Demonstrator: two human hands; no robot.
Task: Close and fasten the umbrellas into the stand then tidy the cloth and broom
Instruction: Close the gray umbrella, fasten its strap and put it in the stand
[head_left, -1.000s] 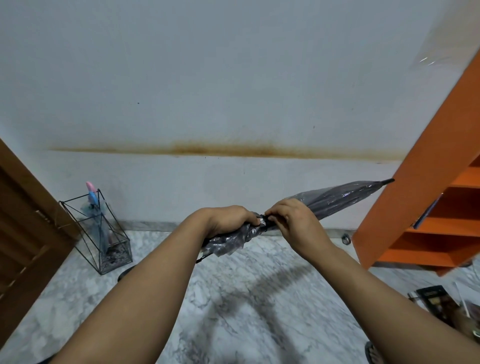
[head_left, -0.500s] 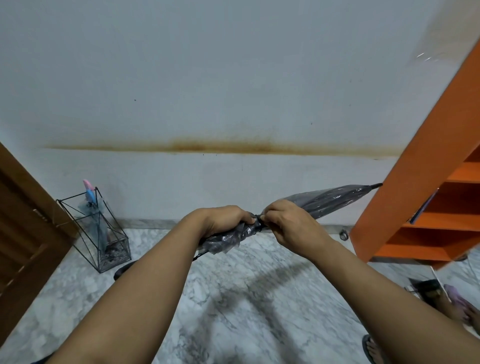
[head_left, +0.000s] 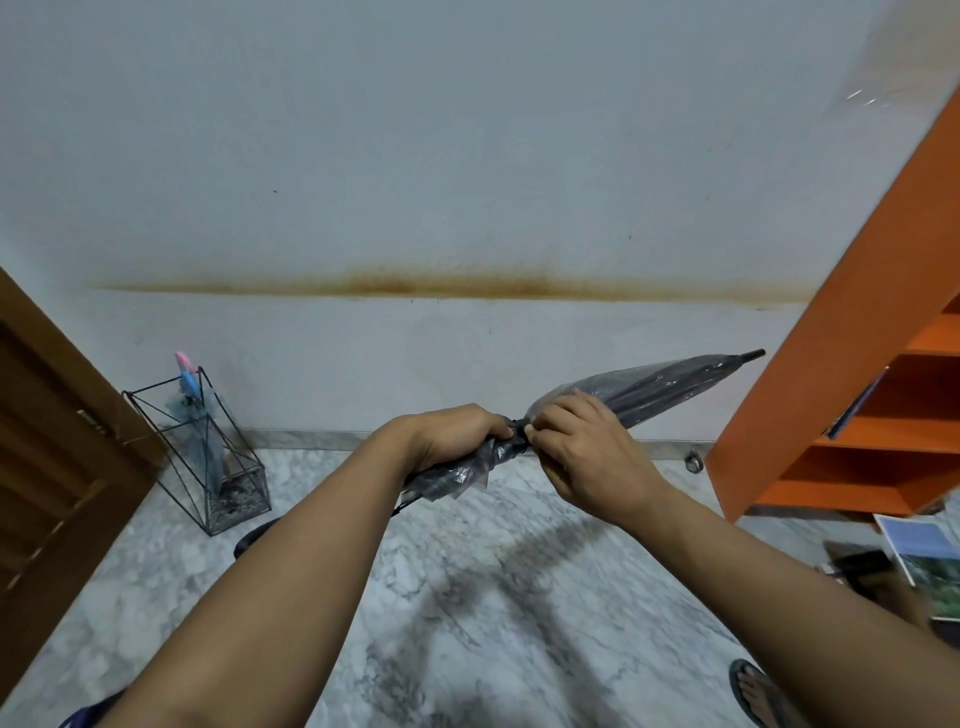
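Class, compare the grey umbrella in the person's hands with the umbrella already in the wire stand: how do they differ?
The grey umbrella lies nearly level in the air, held by both hands; the pale blue umbrella stands upright in the wire stand. The grey umbrella's canopy is dark; the blue one's is light, with a pink and blue handle on top. Both are folded shut.

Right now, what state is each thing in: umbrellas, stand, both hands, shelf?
Grey umbrella: closed, held level, strap being fastened at its middle.
Left hand: gripping the umbrella's canopy.
Right hand: fingers pinching the strap.
Wire stand: upright by the wall, one closed blue umbrella inside.
Orange shelf: open-fronted, mostly bare.
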